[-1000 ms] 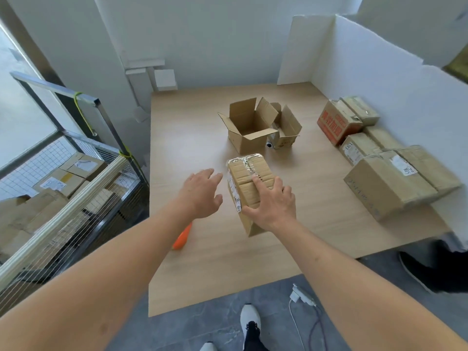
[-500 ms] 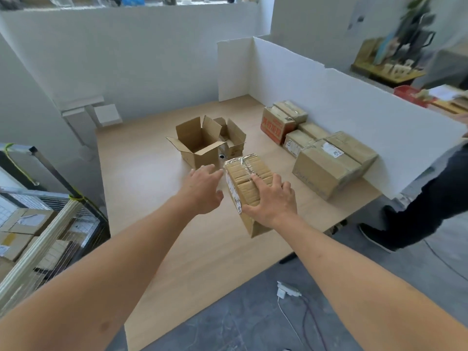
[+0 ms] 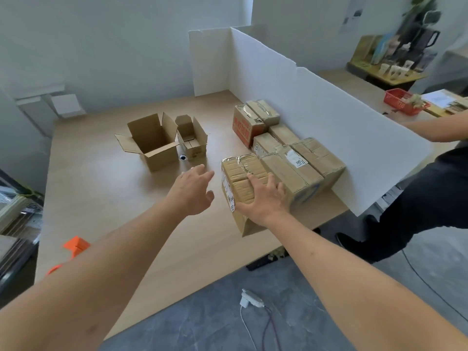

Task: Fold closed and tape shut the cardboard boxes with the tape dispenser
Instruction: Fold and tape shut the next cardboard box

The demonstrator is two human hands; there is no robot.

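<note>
Taped cardboard box [image 3: 240, 178] stands on wooden table [image 3: 101, 188] near right edge, just beside stack of sealed boxes [image 3: 301, 160]. Right hand [image 3: 266, 198] lies on box's top, fingers spread forward over it, thumb at near left corner; arm stretched out from lower right. Left hand [image 3: 195, 191] hovers above table left of box, apart from it, fingers loose and extended, holding nothing. Two open boxes [image 3: 164, 140] sit farther back. Orange tape dispenser [image 3: 74, 245] lies near table's left edge, partly hidden by left forearm.
</note>
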